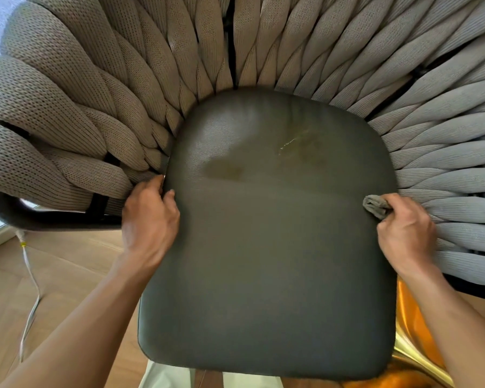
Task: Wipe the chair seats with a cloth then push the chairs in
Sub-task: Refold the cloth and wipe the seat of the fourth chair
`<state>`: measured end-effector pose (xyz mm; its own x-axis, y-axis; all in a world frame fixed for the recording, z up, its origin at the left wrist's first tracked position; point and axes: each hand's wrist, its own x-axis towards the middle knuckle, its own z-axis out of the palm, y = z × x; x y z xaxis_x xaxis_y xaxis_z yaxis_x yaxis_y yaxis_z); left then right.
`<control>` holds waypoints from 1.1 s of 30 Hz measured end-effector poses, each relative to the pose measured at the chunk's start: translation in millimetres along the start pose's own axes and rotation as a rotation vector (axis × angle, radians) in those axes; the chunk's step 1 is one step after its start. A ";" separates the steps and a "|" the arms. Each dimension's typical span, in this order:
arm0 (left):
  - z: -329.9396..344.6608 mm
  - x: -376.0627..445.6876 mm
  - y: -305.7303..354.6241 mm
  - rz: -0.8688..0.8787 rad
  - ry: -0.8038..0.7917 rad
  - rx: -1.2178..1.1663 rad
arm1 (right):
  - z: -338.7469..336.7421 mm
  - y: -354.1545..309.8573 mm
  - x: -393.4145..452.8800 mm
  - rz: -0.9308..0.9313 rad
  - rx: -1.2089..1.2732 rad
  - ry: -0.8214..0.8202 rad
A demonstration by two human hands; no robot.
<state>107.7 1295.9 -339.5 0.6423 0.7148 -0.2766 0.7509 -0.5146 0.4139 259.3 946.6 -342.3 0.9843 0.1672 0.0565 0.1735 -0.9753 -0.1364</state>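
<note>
Premises appear domestic, a furnished living or dining area. Evidence: an upholstered chair with a dark leather-look seat cushion [266, 233] ringed by a woven rope backrest [101, 88]; light wood plank floor [67, 264] left of the chair; a white cable [28, 289] trailing across that floor; daylight at floor level far left.

Below you lies a light brown wooden plank floor [67, 264], a thin white cable [30, 275] trailing across it, daylight at the left edge.
</note>
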 end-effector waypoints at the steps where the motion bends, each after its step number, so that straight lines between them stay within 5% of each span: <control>1: 0.7 0.3 0.2 0.006 0.001 0.011 | 1.6 -1.2 -0.4 0.014 0.013 0.011; 8: 3.1 -0.4 0.5 0.034 0.023 0.014 | 17.5 -46.1 -6.5 -0.021 0.207 0.104; 15: -5.5 -4.1 1.4 -0.128 0.020 -0.249 | 45.1 -195.6 -30.0 -0.257 0.465 0.051; 21: -11.2 -1.7 2.9 -0.156 -0.011 -0.218 | 51.2 -299.9 -32.0 -0.312 0.479 -0.075; 26: -11.7 -1.1 3.2 -0.154 -0.043 -0.190 | 54.1 -295.5 -26.5 -0.486 0.403 -0.102; 33: -3.6 0.7 9.8 -0.086 -0.089 -0.060 | 53.2 -209.1 -10.8 -0.422 0.310 0.022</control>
<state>115.0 1293.0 -332.6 0.5895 0.7084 -0.3882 0.7947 -0.4222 0.4362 214.1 1156.4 -367.1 0.8264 0.5301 0.1899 0.5595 -0.7350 -0.3831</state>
